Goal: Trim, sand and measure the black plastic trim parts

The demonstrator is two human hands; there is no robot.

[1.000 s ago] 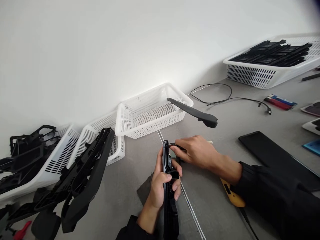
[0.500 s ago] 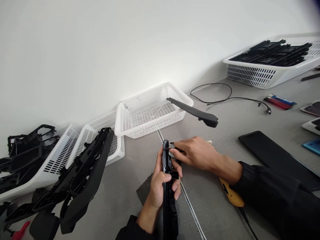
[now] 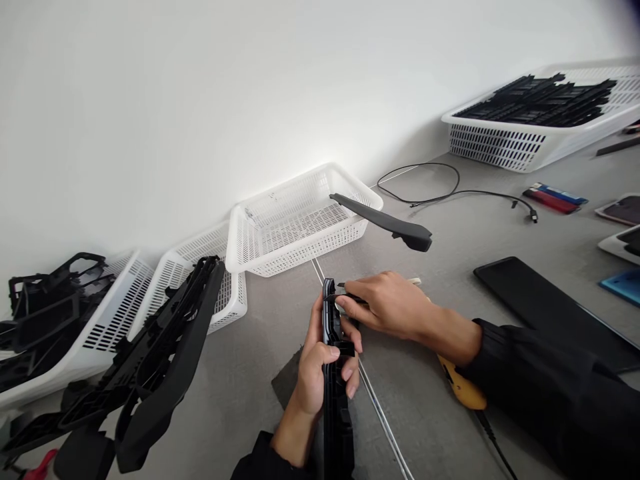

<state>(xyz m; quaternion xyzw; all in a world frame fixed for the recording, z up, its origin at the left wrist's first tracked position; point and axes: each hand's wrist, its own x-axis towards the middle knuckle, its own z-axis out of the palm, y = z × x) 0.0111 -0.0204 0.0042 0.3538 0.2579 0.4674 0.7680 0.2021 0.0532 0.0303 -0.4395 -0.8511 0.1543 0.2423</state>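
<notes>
My left hand (image 3: 315, 373) is wrapped round a long black plastic trim part (image 3: 336, 393), which stands lengthwise in front of me. Its thumb lies across the near face and the fingers come round the right side. Close to the part's upper end, my right hand (image 3: 385, 303) pinches dark tweezers (image 3: 345, 298). One tip reaches the part's edge and the other is a little above, apart from it. Most of the tweezers is hidden in the fingers. Under my right forearm lies a yellow-handled tool (image 3: 464, 388) with a black cord.
A white basket (image 3: 295, 260) carries a dark curved strip (image 3: 385, 220) across its rim. At left, baskets hold black parts (image 3: 170, 353); another basket (image 3: 495, 143) of black parts stands far right. A black cable (image 3: 450, 193), a black tablet-like slab (image 3: 550, 310) and white rods (image 3: 383, 417) lie on the table.
The whole view has shifted slightly. Both hands keep their hold, and the tweezers stay at the upper end of the trim part with little visible movement.
</notes>
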